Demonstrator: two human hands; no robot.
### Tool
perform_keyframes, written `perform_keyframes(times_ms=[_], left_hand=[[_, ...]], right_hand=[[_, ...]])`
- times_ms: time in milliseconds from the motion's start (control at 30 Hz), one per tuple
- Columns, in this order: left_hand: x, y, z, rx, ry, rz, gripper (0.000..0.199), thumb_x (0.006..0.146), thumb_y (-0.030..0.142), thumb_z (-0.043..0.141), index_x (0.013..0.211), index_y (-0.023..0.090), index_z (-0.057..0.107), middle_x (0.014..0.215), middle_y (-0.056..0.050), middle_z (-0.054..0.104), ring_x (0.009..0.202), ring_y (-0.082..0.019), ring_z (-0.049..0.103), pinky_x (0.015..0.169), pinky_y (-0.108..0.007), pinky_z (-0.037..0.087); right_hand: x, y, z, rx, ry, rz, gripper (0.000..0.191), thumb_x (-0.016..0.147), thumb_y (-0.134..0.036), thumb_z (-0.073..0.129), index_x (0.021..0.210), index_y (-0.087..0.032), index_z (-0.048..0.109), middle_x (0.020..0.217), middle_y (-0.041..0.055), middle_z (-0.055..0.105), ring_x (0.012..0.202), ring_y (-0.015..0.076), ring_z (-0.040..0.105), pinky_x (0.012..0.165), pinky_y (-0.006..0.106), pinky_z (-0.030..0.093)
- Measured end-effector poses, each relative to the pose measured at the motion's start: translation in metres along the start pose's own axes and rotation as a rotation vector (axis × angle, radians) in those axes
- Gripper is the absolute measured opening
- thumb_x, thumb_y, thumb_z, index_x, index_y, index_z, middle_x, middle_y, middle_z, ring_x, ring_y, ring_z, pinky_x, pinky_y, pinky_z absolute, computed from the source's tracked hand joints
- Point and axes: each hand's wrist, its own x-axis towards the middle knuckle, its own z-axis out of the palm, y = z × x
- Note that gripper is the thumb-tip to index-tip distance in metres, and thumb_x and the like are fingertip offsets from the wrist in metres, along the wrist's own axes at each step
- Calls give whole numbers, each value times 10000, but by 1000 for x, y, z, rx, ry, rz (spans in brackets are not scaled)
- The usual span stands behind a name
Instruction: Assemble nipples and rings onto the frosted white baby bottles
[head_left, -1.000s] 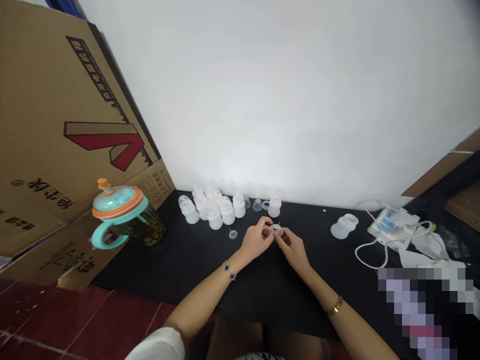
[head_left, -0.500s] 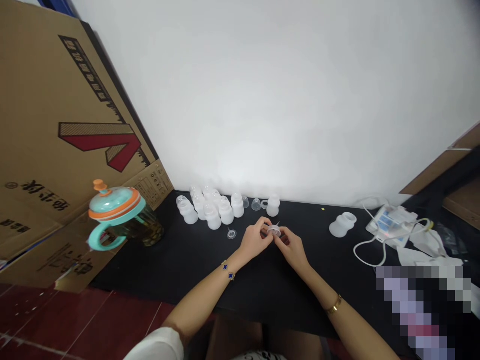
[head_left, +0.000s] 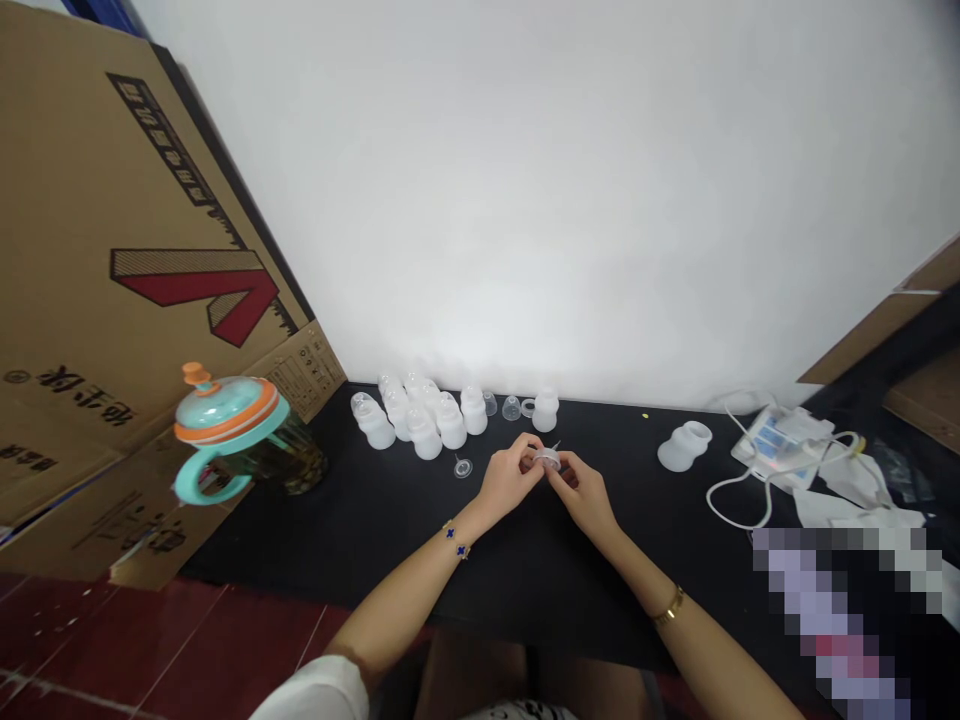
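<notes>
Between the fingertips of both hands is a small white bottle collar ring [head_left: 548,457], with a thin stem sticking up from it. My left hand [head_left: 510,478] pinches it from the left, and my right hand [head_left: 583,490] from the right. Just left of my left hand, a clear disc with a thin stem [head_left: 463,468] lies on the black table [head_left: 360,540]. Beyond the hands, a white baby bottle [head_left: 545,411] stands near the wall, next to a white ring [head_left: 529,407] and clear dome caps [head_left: 511,407]. My fingers partly hide the collar ring.
Several white bottles with clear caps [head_left: 427,432] stand grouped left of centre. An open white bottle [head_left: 684,447] lies tilted at the right, near a white device with cables [head_left: 787,450]. A large lidded jug [head_left: 232,430] and a cardboard box [head_left: 82,220] are at the left.
The view has shifted very slightly. Both hands stay on the collar ring, whose stem leans a little more to the right.
</notes>
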Motion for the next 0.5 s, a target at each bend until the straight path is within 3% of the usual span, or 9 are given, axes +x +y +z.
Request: perform_keyframes(times_ms=[500], left_hand=[[-1,8,-2,164,38,26,139,889,231,577,1024,254,596,800,38,729,645,-137,651,643,-242,462]], right_hand=[[1,-4,0,1,17,4,374,927,-549,533,1029,-220,678,846,37,718,601,169,605,530,264,435]])
